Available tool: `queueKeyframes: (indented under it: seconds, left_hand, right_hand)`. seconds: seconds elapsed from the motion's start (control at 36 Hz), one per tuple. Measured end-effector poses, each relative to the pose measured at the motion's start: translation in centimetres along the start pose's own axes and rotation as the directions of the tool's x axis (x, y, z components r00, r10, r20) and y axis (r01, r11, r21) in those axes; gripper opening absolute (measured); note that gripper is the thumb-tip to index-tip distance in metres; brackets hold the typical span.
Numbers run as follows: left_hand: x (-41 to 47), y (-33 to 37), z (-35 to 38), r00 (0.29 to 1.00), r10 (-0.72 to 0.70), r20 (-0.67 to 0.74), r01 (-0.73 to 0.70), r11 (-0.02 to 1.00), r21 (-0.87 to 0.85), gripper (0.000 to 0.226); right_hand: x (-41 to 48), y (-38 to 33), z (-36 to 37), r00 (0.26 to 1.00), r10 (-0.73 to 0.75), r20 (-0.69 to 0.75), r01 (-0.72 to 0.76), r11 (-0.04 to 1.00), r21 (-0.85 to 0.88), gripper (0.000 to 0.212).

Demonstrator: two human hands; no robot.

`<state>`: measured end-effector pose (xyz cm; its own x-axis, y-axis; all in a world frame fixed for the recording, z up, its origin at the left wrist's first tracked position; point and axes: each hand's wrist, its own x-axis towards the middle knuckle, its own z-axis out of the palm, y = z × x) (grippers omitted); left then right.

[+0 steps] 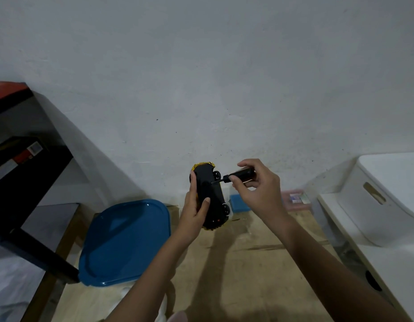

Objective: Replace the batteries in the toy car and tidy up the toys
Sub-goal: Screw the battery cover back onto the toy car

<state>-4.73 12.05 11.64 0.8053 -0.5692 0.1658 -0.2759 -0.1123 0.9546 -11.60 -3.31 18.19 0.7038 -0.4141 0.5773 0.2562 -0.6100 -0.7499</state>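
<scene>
A yellow toy car [210,194] is held up in front of the wall with its black underside facing me. My left hand [194,210] grips it along its left side, thumb across the underside. My right hand [257,184] holds a small black-handled screwdriver [238,176] by the handle. The screwdriver's thin tip touches the middle of the car's underside. Two black wheels show on the car's right side.
A blue lid [124,242] covers a container on the wooden table [236,263] at the left. A small blue box [239,203] and a clear box [296,198] stand by the wall. White storage bins [375,201] are at the right, a dark shelf [22,173] at the left.
</scene>
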Motion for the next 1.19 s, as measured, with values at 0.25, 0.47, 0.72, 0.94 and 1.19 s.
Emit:
queueKeyframes:
  seconds: [0.25,0.47,0.72,0.94,1.19]
  left_hand:
    - [0.2,0.0,-0.4,0.998,0.035,-0.050,-0.030,0.994,0.104,0.070]
    - [0.4,-0.1,-0.4,0.996,0.074,-0.044,-0.067,0.988,0.138,0.069]
    - [0.0,0.1,-0.2,0.998,0.070,-0.007,-0.068,0.992,0.102,0.068]
    - [0.2,1.0,-0.2,0.998,0.061,-0.001,-0.060,0.996,0.067,0.069]
    - [0.3,1.6,-0.5,0.997,0.069,-0.021,-0.067,0.996,0.061,0.069]
  right_hand:
    - [0.9,-0.1,-0.5,0.951,-0.217,0.222,0.271,0.929,-0.252,0.020]
    - [0.6,-1.4,-0.2,0.961,-0.058,0.272,0.135,0.952,-0.274,0.027]
    - [1.4,-2.1,-0.2,0.972,-0.033,0.234,0.091,0.965,-0.245,0.020]
    - [1.3,-2.3,-0.5,0.987,-0.071,0.142,0.111,0.950,-0.291,0.028]
    - [1.3,-2.5,-1.0,0.991,-0.061,0.121,0.093,0.955,-0.281,0.028]
